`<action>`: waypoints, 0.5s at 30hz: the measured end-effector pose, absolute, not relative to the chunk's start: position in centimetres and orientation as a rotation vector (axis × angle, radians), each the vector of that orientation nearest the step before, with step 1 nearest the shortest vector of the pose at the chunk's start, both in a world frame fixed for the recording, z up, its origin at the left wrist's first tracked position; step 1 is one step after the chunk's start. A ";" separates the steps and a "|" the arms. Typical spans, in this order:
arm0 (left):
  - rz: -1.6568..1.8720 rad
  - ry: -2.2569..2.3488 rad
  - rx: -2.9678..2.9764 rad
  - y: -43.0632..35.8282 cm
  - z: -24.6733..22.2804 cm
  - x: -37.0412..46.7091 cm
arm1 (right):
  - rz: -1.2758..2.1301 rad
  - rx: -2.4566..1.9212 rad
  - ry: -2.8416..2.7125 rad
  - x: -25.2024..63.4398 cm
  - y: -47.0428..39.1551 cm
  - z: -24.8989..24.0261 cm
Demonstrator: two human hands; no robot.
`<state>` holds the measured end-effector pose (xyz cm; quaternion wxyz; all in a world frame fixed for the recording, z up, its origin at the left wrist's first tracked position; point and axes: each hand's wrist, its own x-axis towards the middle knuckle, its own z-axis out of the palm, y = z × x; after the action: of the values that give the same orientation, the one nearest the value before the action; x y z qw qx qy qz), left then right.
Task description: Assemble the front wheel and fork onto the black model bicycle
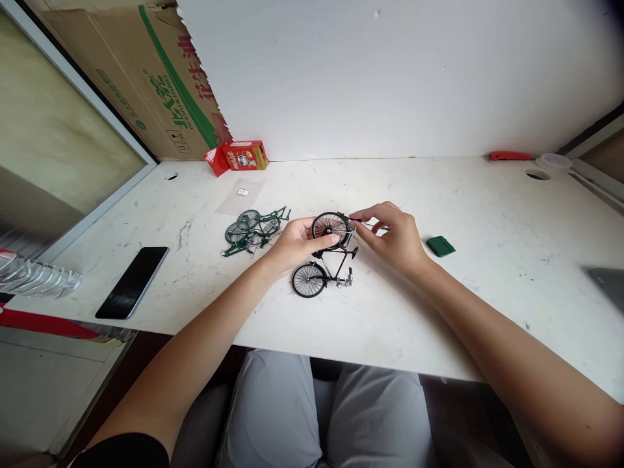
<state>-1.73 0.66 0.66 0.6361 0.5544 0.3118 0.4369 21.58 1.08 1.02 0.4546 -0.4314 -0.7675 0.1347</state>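
Left hand grips the upper wheel of the small black metal model bicycle standing tilted on the white table, while right hand pinches a thin tool just right of that wheel

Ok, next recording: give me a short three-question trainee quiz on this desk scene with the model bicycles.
1. True or false: the left hand grips the upper spoked wheel of the small black metal model bicycle.
2. Which lies nearest the right hand? A) the black slab smartphone B) the small dark green flat block C) the red snack carton
3. Fill in: the dark green model bicycle lies on the white marbled desk to the ____ of the black one.

Key: 1 true; 2 B; 3 left.
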 end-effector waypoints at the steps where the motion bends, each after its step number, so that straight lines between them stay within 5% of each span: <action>1: 1.001 0.716 1.268 0.7 0.6 -1.7 | 0.340 -1.066 -1.897 21.6 1.1 1.0; 15: 0.951 0.766 1.151 0.1 1.5 -1.5 | 0.393 -1.087 -1.755 21.4 0.9 1.5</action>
<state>-1.54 0.10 1.46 0.6682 0.5103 0.3395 0.4217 21.43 0.88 1.53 0.4970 -0.4488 -0.7247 0.1625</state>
